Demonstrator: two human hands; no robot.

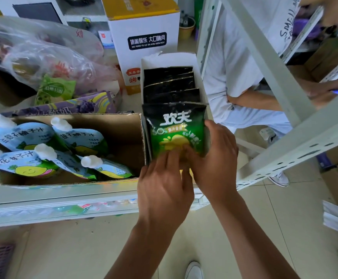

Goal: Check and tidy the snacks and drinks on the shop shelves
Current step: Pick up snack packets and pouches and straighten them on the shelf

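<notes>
Packet [175,129] — right hand [216,158] grips it.

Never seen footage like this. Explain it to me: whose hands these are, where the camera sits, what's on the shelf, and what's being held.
There is no machine here. A person wears one wide-angle camera on the head, and it looks down at their own two hands. This head view is the only picture. The right hand grips the side of a green-and-black pouch, the front one in a narrow white box of dark packets. The left hand touches the pouch's lower front with straight fingers. To the left, a cardboard box holds blue-and-white spouted juice pouches. Both boxes stand on a pale shelf. Behind them are plastic bags and a tall white carton. Another person in white stands beyond the shelf frame.
</notes>
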